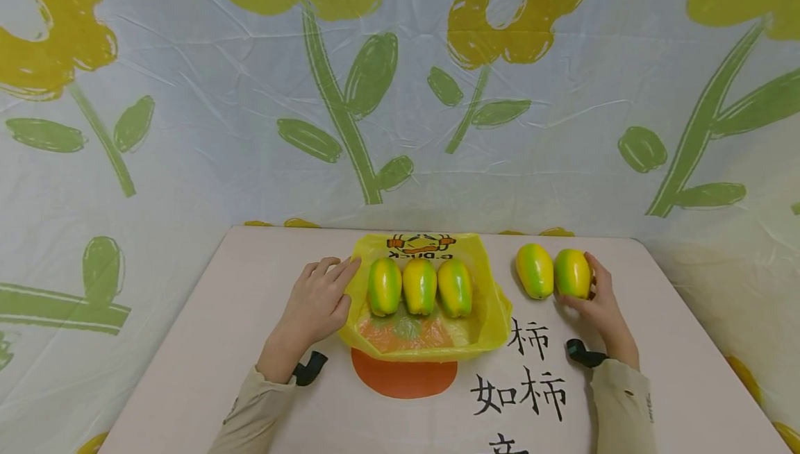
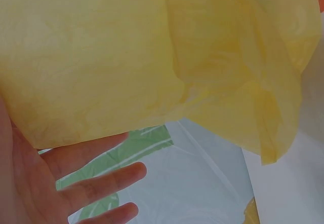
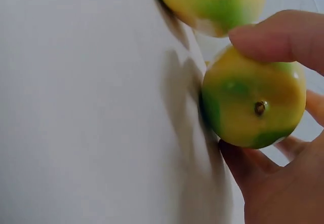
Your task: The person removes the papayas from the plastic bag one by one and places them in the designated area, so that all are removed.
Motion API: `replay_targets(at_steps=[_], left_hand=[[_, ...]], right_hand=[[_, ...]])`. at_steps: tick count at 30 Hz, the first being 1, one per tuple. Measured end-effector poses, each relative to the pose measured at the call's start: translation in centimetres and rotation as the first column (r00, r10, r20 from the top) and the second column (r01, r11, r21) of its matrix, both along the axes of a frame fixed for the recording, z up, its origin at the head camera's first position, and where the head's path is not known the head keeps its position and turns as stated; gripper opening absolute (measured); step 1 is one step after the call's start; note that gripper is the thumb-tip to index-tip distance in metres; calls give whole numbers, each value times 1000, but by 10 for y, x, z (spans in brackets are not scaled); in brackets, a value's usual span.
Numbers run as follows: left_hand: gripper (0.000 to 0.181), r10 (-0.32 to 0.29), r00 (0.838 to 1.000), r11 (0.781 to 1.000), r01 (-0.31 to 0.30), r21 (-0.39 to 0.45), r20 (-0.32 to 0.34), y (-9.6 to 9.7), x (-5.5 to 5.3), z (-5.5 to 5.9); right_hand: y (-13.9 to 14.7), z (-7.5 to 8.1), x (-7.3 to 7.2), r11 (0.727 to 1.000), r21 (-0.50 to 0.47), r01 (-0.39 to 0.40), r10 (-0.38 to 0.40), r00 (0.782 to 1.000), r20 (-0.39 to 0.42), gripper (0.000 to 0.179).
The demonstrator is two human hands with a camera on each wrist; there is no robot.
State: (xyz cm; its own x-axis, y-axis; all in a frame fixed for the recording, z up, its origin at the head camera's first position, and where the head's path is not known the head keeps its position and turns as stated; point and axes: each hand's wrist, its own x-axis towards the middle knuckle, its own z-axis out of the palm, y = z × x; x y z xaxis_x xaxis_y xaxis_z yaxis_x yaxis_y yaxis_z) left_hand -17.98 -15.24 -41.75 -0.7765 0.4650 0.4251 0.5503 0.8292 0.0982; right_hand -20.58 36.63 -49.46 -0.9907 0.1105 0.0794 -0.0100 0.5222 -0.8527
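A yellow plastic bag (image 1: 494,329) lies spread with its mouth toward me, and three yellow-green papayas (image 1: 419,287) sit side by side in it. My left hand (image 1: 321,301) touches the bag's left edge; in the left wrist view its fingers (image 2: 106,181) reach out straight and spread beside the yellow film, which hides part of the hand. To the right of the bag, my right hand (image 1: 601,298) grips a papaya (image 3: 253,100) at the table surface, thumb on one side and fingers curled round the other. Another papaya (image 1: 535,271) lies just left of it.
The pale table (image 1: 219,343) carries black brush characters (image 1: 530,336) and an orange printed patch (image 1: 403,377) in front of the bag. A flower-patterned sheet (image 1: 250,128) hangs behind the table's back edge. Dark wrist straps (image 1: 310,368) show at both sleeves.
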Motion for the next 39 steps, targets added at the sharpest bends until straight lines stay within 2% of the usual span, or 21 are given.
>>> replay_targets(at_steps=[9,39], left_hand=[[53,2,1000,1000,-2,0,4,0,0,-1],[52,-3,1000,1000,3,5,3,1,0,-1]], right_hand=[[2,-7,-2,998,-65,26,-27,1000,-15,106],[0,-8,-4,998,-62,-7,4,999,-48,106]])
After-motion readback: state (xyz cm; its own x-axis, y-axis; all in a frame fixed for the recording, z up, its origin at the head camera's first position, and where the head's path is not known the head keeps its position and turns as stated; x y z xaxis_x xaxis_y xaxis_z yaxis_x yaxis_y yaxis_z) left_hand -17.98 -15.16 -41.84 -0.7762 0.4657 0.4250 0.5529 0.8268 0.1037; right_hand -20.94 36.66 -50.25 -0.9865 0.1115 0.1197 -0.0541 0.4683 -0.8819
